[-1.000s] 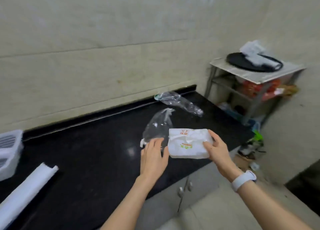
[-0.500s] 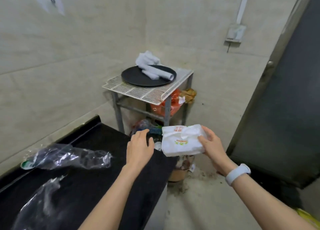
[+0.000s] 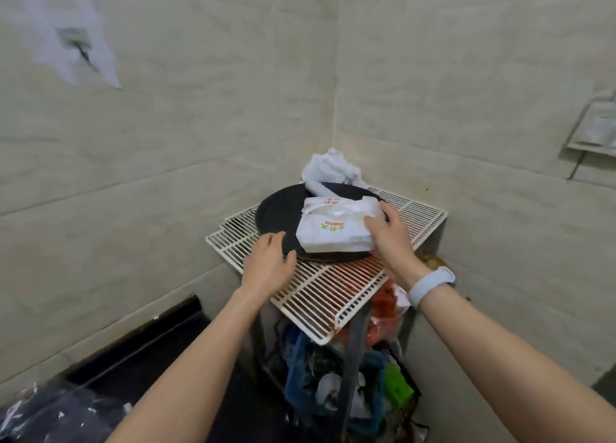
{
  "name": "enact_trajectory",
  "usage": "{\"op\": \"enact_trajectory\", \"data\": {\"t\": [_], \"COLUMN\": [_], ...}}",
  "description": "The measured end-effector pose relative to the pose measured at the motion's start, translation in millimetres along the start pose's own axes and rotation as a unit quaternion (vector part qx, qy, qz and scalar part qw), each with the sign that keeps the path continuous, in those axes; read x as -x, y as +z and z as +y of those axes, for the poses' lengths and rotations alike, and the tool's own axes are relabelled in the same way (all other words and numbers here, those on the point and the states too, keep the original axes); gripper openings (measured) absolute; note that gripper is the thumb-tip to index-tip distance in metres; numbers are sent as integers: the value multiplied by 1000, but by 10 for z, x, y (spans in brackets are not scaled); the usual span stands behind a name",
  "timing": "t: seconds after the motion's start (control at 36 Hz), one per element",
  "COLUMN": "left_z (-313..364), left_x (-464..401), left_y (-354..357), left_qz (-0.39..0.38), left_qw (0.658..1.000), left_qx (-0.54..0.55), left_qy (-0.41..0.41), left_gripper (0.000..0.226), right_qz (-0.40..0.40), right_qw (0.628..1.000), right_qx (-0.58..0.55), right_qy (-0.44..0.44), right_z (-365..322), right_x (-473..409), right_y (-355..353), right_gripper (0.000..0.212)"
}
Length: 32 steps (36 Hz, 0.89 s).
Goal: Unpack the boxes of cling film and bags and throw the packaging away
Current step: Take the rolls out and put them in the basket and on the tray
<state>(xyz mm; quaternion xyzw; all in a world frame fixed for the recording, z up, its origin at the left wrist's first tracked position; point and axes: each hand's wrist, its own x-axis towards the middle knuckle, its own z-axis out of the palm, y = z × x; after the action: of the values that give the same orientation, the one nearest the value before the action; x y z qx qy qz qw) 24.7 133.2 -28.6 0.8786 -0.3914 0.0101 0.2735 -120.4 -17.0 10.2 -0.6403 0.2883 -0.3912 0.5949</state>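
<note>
A white stack of folded plastic bags (image 3: pixel 333 229) with orange and green print lies on a round black tray (image 3: pixel 276 209) atop a white wire rack (image 3: pixel 333 286) in the corner. My right hand (image 3: pixel 386 239) grips the stack's right end. My left hand (image 3: pixel 268 264) hovers with fingers apart at the tray's near left rim, holding nothing. Crumpled clear plastic packaging (image 3: pixel 30 409) lies on the black counter (image 3: pixel 140 369) at the lower left.
White rolled bags (image 3: pixel 328 170) rest at the tray's far edge. Under the rack are orange bags (image 3: pixel 383 309) and a cluttered blue crate (image 3: pixel 300 369). Beige tiled walls close in behind and to the right. A wall box (image 3: pixel 596 129) hangs at the right.
I turned from the counter to the corner rack. My right hand carried the bag stack up and forward onto the black tray, with my left hand moving alongside.
</note>
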Motion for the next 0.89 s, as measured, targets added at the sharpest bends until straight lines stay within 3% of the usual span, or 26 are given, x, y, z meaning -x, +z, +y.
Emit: {"op": "enact_trajectory", "data": {"t": [0.14, 0.22, 0.36, 0.44, 0.58, 0.69, 0.81, 0.89], "left_z": [-94, -153, -269, -282, -270, -257, -248, -224], "left_x": [-459, -602, -638, -615, -610, -612, -617, -619], "left_y": [281, 410, 521, 542, 546, 550, 544, 500], "left_qz": [-27, -39, -47, -36, -44, -48, -59, -67], "left_qw": [994, 987, 977, 976, 970, 967, 963, 964], "left_qx": [-29, -48, -90, -105, -125, -121, -122, -108], "left_qy": [-99, -146, -189, -189, -204, -217, -232, -235], "left_gripper": [67, 73, 82, 81, 79, 78, 79, 78], "right_qz": [-89, -118, -162, -192, -209, -263, -309, -294], "right_qw": [995, 991, 979, 949, 899, 864, 823, 838], "right_qx": [36, 64, 121, 246, 373, 418, 461, 439], "right_qy": [4, 25, 24, -51, -96, -98, -118, -135], "right_z": [208, 371, 554, 647, 737, 738, 710, 638], "right_x": [-881, -1276, -1689, -1824, -1912, -1865, -1798, -1749], "right_y": [410, 643, 1001, 1094, 1174, 1221, 1164, 1057], "right_gripper": [39, 44, 41, 33, 32, 52, 51, 59]}}
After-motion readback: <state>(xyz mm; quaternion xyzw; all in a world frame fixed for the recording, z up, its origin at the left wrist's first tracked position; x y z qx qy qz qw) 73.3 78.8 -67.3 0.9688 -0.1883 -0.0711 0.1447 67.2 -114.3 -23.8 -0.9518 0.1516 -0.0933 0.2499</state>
